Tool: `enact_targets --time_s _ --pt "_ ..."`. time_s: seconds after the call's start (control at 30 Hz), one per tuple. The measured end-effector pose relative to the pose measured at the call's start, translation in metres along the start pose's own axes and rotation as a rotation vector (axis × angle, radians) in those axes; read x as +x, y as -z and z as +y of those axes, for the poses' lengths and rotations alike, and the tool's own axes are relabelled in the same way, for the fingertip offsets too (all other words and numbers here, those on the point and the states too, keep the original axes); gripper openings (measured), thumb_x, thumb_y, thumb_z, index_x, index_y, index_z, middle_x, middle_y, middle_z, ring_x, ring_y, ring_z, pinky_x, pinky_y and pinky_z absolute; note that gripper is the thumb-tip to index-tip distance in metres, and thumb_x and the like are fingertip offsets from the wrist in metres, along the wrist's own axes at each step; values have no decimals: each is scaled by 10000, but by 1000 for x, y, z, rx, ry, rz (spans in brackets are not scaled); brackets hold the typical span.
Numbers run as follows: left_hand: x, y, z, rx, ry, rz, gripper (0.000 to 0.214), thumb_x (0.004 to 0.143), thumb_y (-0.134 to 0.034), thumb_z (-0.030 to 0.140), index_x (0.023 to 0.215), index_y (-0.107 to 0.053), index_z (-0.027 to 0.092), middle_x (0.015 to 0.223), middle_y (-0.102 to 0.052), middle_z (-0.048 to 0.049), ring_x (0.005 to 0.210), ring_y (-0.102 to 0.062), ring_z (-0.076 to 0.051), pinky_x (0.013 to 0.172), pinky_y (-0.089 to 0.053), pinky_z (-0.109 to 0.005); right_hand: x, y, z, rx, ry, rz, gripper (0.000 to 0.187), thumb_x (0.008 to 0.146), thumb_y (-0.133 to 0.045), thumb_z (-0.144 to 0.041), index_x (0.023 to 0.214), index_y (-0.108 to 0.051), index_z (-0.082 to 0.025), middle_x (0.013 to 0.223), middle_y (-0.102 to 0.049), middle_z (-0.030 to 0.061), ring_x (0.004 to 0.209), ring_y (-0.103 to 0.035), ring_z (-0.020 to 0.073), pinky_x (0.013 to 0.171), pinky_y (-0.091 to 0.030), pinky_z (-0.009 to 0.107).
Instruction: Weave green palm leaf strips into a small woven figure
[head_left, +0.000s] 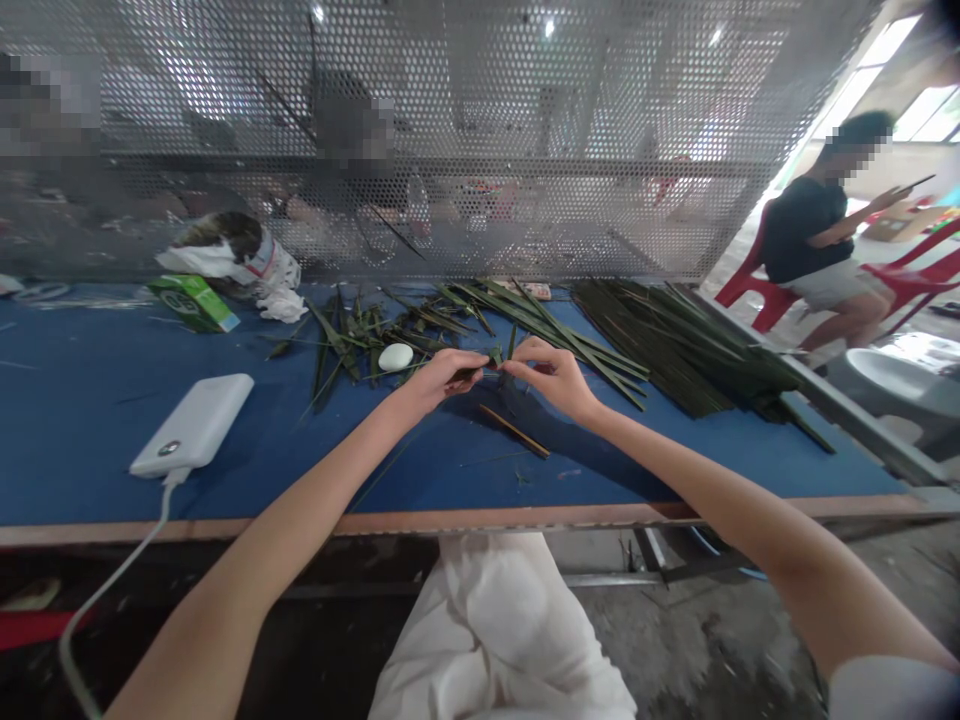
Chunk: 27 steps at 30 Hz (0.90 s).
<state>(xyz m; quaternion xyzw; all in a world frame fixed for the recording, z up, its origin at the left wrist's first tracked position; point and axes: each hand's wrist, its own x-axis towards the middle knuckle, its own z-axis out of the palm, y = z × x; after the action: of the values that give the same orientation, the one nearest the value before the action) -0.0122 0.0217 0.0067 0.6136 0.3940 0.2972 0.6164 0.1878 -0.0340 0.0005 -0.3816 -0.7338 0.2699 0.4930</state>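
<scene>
White cloth (495, 630) lies over the person's lap, just under the edge of a long table. Two bare arms reach out over the table. The left hand (442, 382) and the right hand (544, 375) are close together, and their fingers are closed in a small pinch. Both pinch a thin green leaf strip (480, 370), so it sits up in the air between them, over the blue table top (75, 420). Just past the left hand lies a small white egg-shaped thing (395, 356). It sits on a messy heap of loose green leaves (360, 340). Near the right hand, a short brown stick (514, 430) lies on the blue top, not touching the hand. To the right is a big stack of long, dark green leaves (682, 345), all lying the same way.

On the left, a white power bank (191, 425) lies on the table with a white cord (120, 590) hanging down. Farther back are a green box (193, 303) and a white plastic bag (232, 255). Behind the table stands a metal screen full of holes (420, 100). Far off to the right, a person in a dark shirt (810, 225) sits on a red plastic chair (757, 295).
</scene>
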Motion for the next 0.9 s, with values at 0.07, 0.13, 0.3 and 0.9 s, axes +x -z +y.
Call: enact_targets --time_s 0.07,0.13,0.3,0.9 --pt "1 0 -2 -36 12 -9 329 812 -627 305 533 -546 151 403 -359 34 336 -269 -38 381 -213 -202 3 0 1 75 -24 -7 365 868 -579 -524 738 -684 -199 864 -612 66 914 -562 200 833 -450 318" --pt "3 1 -4 -58 25 -31 297 810 -632 301 566 -563 147 424 -378 31 330 -263 -34 369 -204 -200 4 2 1 123 -47 -43 395 877 -565 -524 688 -665 -192 894 -607 67 994 -550 203 933 -412 330" --pt "3 1 -2 -166 51 -55 258 827 -604 267 607 -548 144 457 -394 29 317 -245 -29 334 -182 -190 3 4 3 278 -134 -104 326 866 -599 -476 739 -675 -186 1038 -618 74 1199 -483 221 1051 -323 348" --pt "-1 -4 2 -86 65 -54 410 827 -574 365 478 -498 166 349 -283 25 318 -212 -50 353 -186 -218 4 4 -2 177 -232 -199 334 856 -578 -439 617 -604 -207 976 -653 84 1339 -379 244 1101 -262 377"
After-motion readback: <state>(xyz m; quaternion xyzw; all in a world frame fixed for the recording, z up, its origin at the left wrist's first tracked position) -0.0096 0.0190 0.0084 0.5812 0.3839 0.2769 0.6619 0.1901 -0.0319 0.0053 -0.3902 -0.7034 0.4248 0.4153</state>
